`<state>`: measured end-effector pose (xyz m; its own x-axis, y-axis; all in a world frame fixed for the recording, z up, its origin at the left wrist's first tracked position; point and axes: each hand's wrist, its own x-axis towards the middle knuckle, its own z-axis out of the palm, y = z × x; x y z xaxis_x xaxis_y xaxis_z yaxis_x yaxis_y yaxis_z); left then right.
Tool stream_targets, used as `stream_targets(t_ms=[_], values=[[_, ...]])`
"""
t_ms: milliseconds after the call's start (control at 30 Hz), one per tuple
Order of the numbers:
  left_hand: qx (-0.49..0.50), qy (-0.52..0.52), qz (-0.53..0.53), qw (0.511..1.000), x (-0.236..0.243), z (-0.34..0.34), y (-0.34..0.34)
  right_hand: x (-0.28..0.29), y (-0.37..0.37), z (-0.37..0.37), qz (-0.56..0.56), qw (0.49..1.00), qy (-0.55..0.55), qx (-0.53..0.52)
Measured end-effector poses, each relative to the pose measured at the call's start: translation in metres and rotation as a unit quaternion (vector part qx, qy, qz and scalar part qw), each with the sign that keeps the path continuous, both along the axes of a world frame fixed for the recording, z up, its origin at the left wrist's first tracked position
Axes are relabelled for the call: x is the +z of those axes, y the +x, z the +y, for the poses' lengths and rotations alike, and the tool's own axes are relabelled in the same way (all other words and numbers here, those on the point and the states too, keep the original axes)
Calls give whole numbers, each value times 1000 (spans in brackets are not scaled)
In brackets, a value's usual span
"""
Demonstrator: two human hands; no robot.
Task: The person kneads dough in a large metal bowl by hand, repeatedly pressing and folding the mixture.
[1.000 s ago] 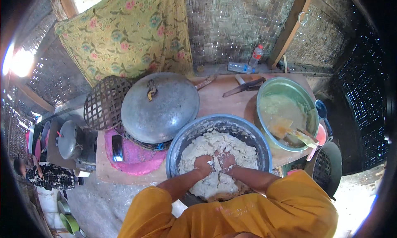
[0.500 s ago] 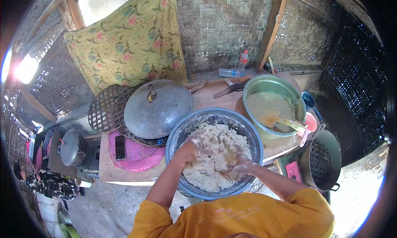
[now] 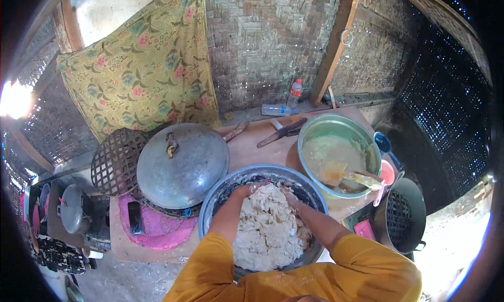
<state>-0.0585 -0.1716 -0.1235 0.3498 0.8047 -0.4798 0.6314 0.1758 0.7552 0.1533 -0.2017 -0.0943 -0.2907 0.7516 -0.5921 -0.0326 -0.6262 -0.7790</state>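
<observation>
A big blue-grey basin (image 3: pixel 220 185) stands in front of me on the wooden table, filled with a pale, lumpy mass of dough (image 3: pixel 268 231). Both my hands reach to the far side of the heap. My left hand (image 3: pixel 242 191) cups the dough's far left edge, fingers dug into it. My right hand (image 3: pixel 287 194) grips the far right edge, coated in white dough. My orange sleeves fill the lower edge of the view.
A large grey metal lid (image 3: pixel 181 164) covers a pan on a pink mat (image 3: pixel 157 229), left of the basin. A green basin (image 3: pixel 336 124) with yellowish batter and a scoop stands to the right. A dark knife (image 3: pixel 281 132), two plastic bottles, woven walls and a floral cloth lie behind.
My hands went from pressing the heap's near middle to its sides, then to its far edge, gathering the dough toward me. The camera view shifted as my head moved.
</observation>
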Motion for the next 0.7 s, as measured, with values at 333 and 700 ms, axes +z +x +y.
stream_targets(t_ms=[333,700], values=[[166,122,87,975,-33,-96,-26,-10,-46,49,-119,873,250,402],[-32,313,168,934,84,-261,14,121,18,-146,-232,798,305,465]])
